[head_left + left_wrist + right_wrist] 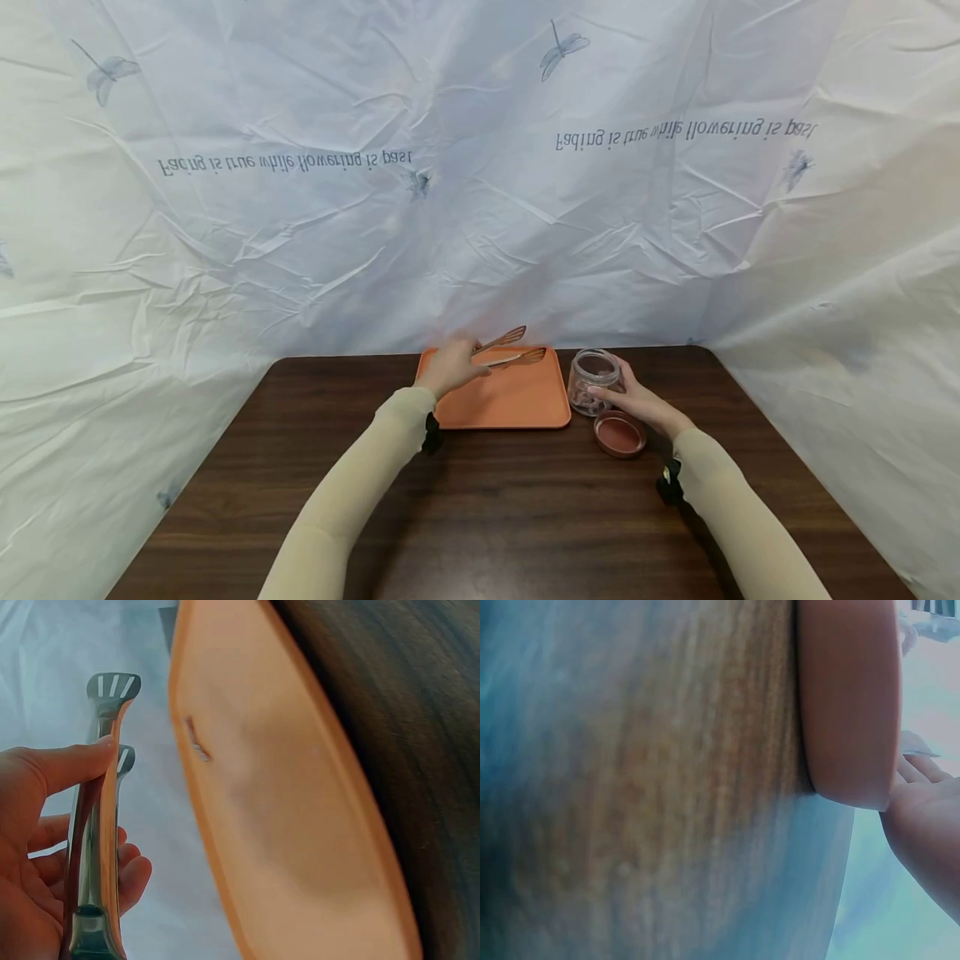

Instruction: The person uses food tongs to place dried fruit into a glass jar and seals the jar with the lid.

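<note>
From my remote seat I watched a dark wood-grain table [487, 508] bearing an orange tray [510, 407] near its far edge. Above the tray, the left hand [452, 367] held slotted tongs [91, 859], their ends a little apart. Right of the tray stood an uncapped clear jar [583, 390] with small pieces inside, gripped by the right hand [639, 403]. Just before it lay a reddish-brown lid [619, 435]. Smallest, a thin dark piece [196, 742] rested on the tray.
</note>
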`<state>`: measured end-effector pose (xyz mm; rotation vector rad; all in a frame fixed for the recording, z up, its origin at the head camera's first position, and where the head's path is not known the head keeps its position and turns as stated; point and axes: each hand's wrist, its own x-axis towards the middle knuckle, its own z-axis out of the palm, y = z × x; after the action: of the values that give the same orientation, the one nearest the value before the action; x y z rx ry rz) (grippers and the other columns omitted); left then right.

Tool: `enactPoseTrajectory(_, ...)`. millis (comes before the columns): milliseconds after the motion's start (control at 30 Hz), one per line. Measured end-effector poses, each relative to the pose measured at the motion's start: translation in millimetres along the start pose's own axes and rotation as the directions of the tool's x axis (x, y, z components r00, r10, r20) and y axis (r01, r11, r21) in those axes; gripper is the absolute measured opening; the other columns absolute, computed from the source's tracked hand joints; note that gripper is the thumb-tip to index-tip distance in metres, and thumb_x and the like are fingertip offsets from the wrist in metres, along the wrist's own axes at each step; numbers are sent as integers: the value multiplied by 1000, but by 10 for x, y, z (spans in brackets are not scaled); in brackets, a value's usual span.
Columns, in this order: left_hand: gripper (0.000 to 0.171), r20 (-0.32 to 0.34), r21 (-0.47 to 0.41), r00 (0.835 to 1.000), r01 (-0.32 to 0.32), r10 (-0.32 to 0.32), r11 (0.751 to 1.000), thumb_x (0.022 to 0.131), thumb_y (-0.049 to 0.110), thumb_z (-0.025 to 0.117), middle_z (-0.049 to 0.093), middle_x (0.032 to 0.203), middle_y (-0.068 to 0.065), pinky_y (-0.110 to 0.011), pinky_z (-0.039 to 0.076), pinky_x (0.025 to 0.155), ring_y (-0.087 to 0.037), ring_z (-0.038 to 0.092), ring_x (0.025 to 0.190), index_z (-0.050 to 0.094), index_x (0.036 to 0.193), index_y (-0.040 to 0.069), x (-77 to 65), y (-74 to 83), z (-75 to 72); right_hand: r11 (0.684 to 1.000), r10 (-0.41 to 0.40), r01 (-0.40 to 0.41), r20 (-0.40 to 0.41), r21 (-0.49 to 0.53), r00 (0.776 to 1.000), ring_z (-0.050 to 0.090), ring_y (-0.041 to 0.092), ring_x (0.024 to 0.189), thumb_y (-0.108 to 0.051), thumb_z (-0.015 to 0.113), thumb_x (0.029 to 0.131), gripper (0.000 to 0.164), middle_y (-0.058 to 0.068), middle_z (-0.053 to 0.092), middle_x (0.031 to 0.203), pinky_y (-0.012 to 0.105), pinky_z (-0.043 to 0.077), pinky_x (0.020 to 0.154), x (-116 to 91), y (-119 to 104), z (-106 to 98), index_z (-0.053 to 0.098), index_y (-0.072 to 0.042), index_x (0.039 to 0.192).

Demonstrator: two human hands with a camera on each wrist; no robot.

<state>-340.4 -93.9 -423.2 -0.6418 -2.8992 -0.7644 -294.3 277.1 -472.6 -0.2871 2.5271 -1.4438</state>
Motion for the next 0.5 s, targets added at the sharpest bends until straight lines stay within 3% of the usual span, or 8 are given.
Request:
enactPoseTrajectory(167, 56, 18, -3, 999, 30, -30, 1000, 91, 32, 77, 62, 134, -12, -47, 53, 90, -29, 64, 112, 60, 137, 6, -36, -62, 90, 1000, -1, 1, 7, -15, 1000, 1, 47, 151, -50, 59, 100, 101, 26, -4, 165, 68, 25, 111, 0, 7, -7, -17, -22, 160)
enactPoseTrajectory(500, 43, -15, 7, 999, 43, -43, 999, 90, 21, 79, 67, 124, -14, -47, 54, 88, -29, 65, 107, 66, 128, 3, -66, -210, 182, 1000, -14, 14, -1, 1, 1000, 0, 47, 151, -48, 60, 101, 100, 25, -5, 165, 68, 24, 111, 0, 32, -2, -15, -20, 160)
